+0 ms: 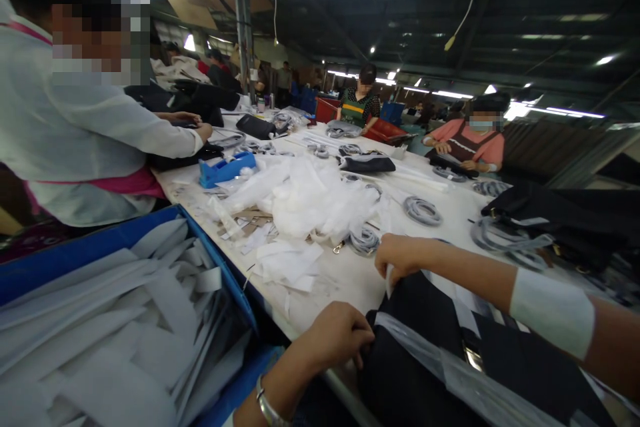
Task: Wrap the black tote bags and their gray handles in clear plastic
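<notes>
A black bag (430,353) with a metal buckle lies at the table's near edge, at the lower right. Clear plastic wrap (450,367) runs across it, and pale strips cover part of its strap. My left hand (335,337), with a metal bangle at the wrist, has its fingers closed on the bag's left corner. Farther up, my right hand (403,257) pinches a narrow white strip (389,280) at the bag's far edge. A white cuff (550,307) covers part of my right forearm.
A blue bin (220,267) of white foam strips stands at lower left. White sheeting (320,200), a blue tape dispenser (227,170) and wrapped coiled straps (423,211) lie on the table (350,280). More black bags (575,220) lie right. Co-workers stand left (85,127) and across.
</notes>
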### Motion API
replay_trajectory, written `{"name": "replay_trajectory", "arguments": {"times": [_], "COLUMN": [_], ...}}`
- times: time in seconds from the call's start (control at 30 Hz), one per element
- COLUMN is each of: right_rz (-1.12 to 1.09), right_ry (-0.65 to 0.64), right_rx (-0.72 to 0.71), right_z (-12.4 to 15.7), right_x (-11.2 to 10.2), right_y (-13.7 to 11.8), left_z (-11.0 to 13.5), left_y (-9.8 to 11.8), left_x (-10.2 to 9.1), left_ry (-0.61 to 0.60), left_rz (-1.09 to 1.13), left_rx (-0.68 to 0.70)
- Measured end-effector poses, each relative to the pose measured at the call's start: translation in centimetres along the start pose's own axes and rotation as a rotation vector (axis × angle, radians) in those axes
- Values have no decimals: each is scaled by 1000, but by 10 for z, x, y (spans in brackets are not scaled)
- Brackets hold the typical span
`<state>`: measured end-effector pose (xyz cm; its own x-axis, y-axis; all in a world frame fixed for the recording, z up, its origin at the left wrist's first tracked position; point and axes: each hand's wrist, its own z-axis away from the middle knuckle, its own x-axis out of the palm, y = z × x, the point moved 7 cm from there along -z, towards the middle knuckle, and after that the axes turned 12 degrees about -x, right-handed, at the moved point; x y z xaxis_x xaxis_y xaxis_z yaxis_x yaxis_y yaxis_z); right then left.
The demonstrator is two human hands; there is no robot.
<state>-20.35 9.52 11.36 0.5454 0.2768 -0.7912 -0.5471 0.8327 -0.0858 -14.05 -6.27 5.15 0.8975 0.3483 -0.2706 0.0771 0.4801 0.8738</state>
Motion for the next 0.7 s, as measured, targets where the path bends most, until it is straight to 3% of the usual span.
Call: {"name": "replay_trajectory", "arguments": {"times": [0.1,0.33,0.57,0.7], "right_rz": [-37,-194,-478,-549], "right_ry": [-111,-285,-503,-512], "right_rx": [29,-4,-176,-304], "right_z": [-3,0,7,13], "right_x": [10,29,61,75], "right_y": [1,-4,-30,-45], "left_z": [9,19,20,18], "left_y": [3,-1,-4,1], "left_x": [11,19,39,50], "left_ry": [-99,127,77,-13], "left_rz": [34,-130,-118,-65], "left_rx": [51,16,-71,-70]}}
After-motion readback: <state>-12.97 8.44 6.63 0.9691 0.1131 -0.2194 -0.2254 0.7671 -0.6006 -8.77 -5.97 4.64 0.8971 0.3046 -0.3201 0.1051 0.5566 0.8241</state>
